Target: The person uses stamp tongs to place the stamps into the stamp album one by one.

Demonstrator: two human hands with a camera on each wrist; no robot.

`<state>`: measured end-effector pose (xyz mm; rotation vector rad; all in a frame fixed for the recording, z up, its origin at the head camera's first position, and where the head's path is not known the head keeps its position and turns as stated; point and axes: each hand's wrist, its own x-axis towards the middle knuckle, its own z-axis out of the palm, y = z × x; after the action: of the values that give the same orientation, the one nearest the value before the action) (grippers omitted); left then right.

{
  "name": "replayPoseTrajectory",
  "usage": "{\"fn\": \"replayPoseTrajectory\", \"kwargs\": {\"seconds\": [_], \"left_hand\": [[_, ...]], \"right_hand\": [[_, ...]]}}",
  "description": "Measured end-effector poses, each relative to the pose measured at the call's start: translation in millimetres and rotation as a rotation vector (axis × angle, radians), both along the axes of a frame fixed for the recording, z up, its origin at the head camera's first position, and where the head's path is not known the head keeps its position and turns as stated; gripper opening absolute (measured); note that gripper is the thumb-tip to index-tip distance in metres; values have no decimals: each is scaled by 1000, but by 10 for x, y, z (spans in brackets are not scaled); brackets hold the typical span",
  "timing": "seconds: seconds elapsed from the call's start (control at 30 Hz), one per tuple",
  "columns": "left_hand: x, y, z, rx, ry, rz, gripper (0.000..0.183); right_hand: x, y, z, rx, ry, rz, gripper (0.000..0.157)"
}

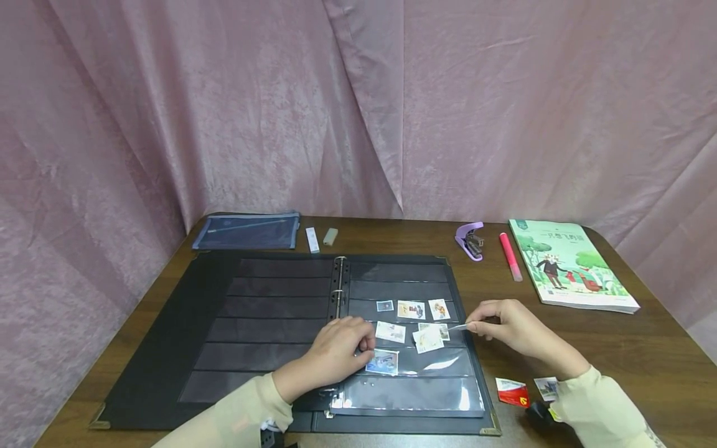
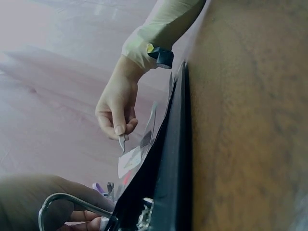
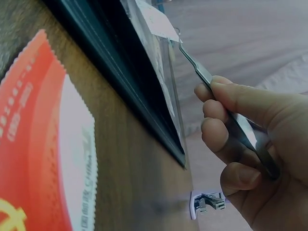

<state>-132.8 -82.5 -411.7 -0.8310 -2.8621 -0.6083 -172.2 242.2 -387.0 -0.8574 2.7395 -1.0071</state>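
A black ring-bound stamp album (image 1: 151, 342) lies spread on the table, with clear pocket strips on its right page. My right hand (image 1: 506, 325) pinches metal tweezers (image 3: 245, 131) between thumb and fingers at the page's right edge. At the tweezers' tip is a pale stamp (image 1: 428, 340), raised off the page in the left wrist view (image 2: 129, 162); it overlaps another stamp (image 1: 442, 330) in the head view. My left hand (image 1: 338, 350) rests on the page beside the rings, fingers loosely bent, close to a blue stamp (image 1: 383, 362). Several other stamps (image 1: 411, 310) sit in the rows above.
Right of the album lie a red stamp (image 1: 512, 392) and a smaller stamp (image 1: 546, 389). Farther back are a purple stapler (image 1: 469, 241), a pink marker (image 1: 510, 257) and a green book (image 1: 571, 264). Behind the album lie a blue mesh pouch (image 1: 246, 231) and an eraser (image 1: 330, 236).
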Motion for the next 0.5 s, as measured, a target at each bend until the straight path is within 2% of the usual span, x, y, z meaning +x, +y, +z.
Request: {"fn": "replayPoseTrajectory", "kwargs": {"seconds": [0.5], "left_hand": [[4, 1, 8, 2, 0, 1, 18]], "right_hand": [[40, -19, -17, 15, -31, 30, 14]]}}
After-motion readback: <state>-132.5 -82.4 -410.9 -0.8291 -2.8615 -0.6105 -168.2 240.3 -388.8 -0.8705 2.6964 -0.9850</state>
